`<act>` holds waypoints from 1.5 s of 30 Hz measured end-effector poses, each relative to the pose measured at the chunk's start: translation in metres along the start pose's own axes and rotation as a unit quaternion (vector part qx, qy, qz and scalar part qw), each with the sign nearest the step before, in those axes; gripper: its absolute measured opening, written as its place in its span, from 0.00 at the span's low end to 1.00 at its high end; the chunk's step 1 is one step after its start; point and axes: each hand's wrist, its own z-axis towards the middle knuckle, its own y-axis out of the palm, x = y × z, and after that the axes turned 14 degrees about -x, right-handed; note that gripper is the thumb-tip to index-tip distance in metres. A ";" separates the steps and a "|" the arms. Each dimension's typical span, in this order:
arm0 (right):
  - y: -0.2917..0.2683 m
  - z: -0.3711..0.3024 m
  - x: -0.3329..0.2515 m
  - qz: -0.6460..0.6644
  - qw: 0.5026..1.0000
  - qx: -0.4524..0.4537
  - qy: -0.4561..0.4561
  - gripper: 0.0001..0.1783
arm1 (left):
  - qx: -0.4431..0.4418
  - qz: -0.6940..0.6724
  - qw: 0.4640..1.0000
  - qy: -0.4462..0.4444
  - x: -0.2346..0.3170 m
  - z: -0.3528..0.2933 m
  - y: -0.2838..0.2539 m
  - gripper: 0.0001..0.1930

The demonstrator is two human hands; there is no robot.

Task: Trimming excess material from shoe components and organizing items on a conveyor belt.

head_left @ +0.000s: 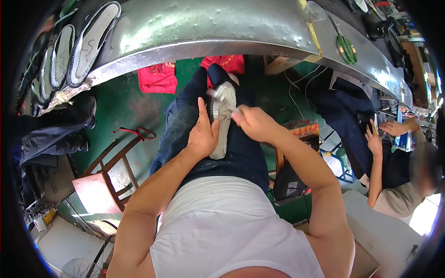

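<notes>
On my lap lies a shoe (221, 134), its pale, rough underside facing up and its stitched edge dark near the far end. My left hand (202, 136) rests against the shoe's left edge, thumb and fingers stretched apart. My right hand (255, 123) is closed round the handle of what looks like a hammer. Its metal head (219, 96) is smeared by motion over the far part of the underside, so I cannot tell whether it touches.
A metal-topped bench (208, 28) runs across ahead, with several shoe parts (92, 44) at its left and green-handled scissors (346, 48) at its right. A wooden chair (109, 178) stands left. Another person (394, 185) works at right; another's legs (55, 132) show at left.
</notes>
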 end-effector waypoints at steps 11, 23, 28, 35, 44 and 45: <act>0.031 -0.033 -0.005 -0.082 0.993 -0.052 0.063 0.25 | -0.162 -0.148 0.975 0.027 -0.031 -0.020 -0.017 0.49; 0.038 -0.054 -0.012 -0.072 0.989 -0.101 0.085 0.23 | -0.213 -0.083 0.973 0.031 -0.030 -0.027 -0.017 0.55; 0.080 -0.077 0.029 0.286 0.954 0.037 0.084 0.22 | -0.112 -0.338 0.934 -0.031 -0.023 0.040 -0.018 0.38; 0.104 -0.084 0.072 0.451 0.889 0.039 0.070 0.30 | -0.151 -0.418 0.889 0.112 0.048 -0.006 -0.106 0.31; 0.089 -0.066 0.080 0.525 0.849 0.018 0.057 0.31 | 0.047 0.312 0.936 0.155 0.227 0.129 -0.310 0.35; 0.087 -0.065 0.080 0.537 0.841 0.008 0.064 0.30 | 0.085 0.388 0.909 0.126 0.234 0.158 -0.319 0.33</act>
